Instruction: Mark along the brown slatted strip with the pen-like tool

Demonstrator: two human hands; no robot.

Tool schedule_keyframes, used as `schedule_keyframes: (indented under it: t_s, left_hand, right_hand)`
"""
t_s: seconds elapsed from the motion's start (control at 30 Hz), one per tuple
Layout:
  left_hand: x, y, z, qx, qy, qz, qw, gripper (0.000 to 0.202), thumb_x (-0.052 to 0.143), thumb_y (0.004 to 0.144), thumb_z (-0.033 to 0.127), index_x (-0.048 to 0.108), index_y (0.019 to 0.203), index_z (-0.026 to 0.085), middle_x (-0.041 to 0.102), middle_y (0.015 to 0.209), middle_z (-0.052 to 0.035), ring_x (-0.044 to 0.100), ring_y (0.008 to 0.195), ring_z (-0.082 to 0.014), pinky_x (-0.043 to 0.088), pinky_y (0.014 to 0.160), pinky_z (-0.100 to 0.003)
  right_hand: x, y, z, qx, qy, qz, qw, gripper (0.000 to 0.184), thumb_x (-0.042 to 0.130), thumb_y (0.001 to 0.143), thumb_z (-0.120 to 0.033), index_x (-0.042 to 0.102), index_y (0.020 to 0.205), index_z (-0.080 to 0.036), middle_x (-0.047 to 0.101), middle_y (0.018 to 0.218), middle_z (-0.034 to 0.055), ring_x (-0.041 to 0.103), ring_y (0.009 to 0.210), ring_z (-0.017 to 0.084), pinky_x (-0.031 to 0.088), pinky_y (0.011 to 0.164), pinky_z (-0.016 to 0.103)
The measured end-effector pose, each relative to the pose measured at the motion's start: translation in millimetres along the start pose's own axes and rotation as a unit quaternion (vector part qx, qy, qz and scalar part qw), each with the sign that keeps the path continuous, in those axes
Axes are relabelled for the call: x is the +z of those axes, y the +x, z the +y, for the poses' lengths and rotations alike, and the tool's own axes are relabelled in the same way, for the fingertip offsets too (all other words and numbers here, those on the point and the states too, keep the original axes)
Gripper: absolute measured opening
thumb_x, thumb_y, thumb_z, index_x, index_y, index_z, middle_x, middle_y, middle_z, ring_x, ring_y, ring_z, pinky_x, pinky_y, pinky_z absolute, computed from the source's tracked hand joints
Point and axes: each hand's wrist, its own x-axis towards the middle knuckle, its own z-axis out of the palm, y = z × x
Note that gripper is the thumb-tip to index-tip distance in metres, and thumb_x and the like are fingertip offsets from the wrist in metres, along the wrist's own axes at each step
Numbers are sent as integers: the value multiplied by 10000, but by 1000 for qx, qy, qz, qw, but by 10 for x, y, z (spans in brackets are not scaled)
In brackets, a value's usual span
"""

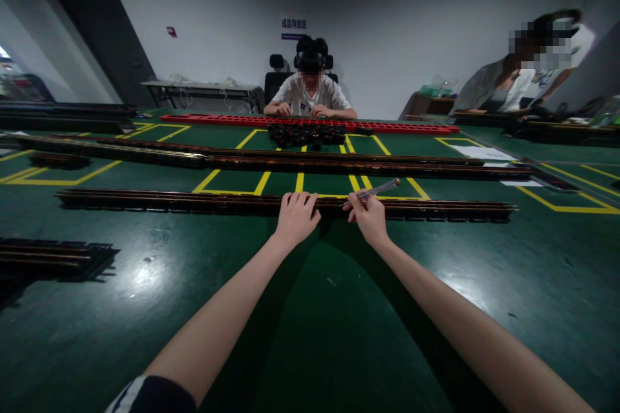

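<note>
A long dark strip bundle (159, 200), black with brownish edges, lies crosswise on the green table in front of me. My left hand (296, 219) is closed over its middle, fingers across the top and thumb at the near side. Just to the right, my right hand (371, 218) pinches a clear pen (382, 188) whose rear end points up to the right. The pen's tip is close to the strip bundle, but I cannot tell whether it touches.
More long dark strips (349, 160) lie beyond, and a stack (48, 258) sits at left. A red slotted rail (213, 120) and a pile of black parts (305, 134) lie before a seated person (312, 93). Paper sheets (482, 153) are at right, near other people.
</note>
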Motion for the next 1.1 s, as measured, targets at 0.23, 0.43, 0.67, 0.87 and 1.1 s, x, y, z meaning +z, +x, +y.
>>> schedule_keyframes:
  t_s: [0.23, 0.43, 0.67, 0.87, 1.1]
  left_hand:
    - [6, -1, -1, -3, -3, 0, 1000, 411, 396, 911, 304, 572, 1253, 159, 634, 1211, -121, 554, 1134, -272, 373, 1026, -477]
    - [12, -3, -9, 0, -3, 3, 1000, 405, 396, 913, 304, 573, 1248, 162, 636, 1209, -124, 555, 1128, -271, 377, 1018, -483]
    - [22, -2, -11, 1, 0, 8, 1000, 409, 404, 907, 304, 577, 1246, 155, 640, 1200, -128, 556, 1119, -278, 379, 1011, -483]
    - [10, -2, -1, -2, 2, 10, 1000, 399, 408, 901, 296, 582, 1243, 184, 640, 1198, -119, 557, 1123, -276, 379, 1013, -481]
    - [-1, 2, 1, -3, -1, 4, 1000, 396, 408, 904, 299, 580, 1243, 188, 641, 1201, -116, 560, 1123, -274, 384, 1013, -484]
  right_hand:
    - [-5, -2, -4, 1, -1, -5, 1000, 457, 568, 775, -643, 539, 784, -187, 658, 678, 35, 531, 428, 102, 461, 417, 240]
    - [1, -3, -6, 14, 4, 0, 1000, 464, 559, 772, -652, 538, 782, -189, 655, 665, 29, 531, 426, 106, 450, 419, 243]
    - [13, 14, 12, 21, 17, 15, 1000, 430, 566, 786, -618, 530, 774, -190, 657, 654, 21, 527, 407, 96, 436, 402, 228]
    - [20, 11, 4, 22, 19, 19, 999, 447, 564, 776, -633, 533, 778, -187, 660, 649, 23, 529, 400, 97, 441, 392, 228]
    - [-2, -1, -32, 22, 22, 4, 1000, 478, 556, 763, -666, 540, 800, -190, 657, 673, 28, 549, 433, 106, 465, 409, 237]
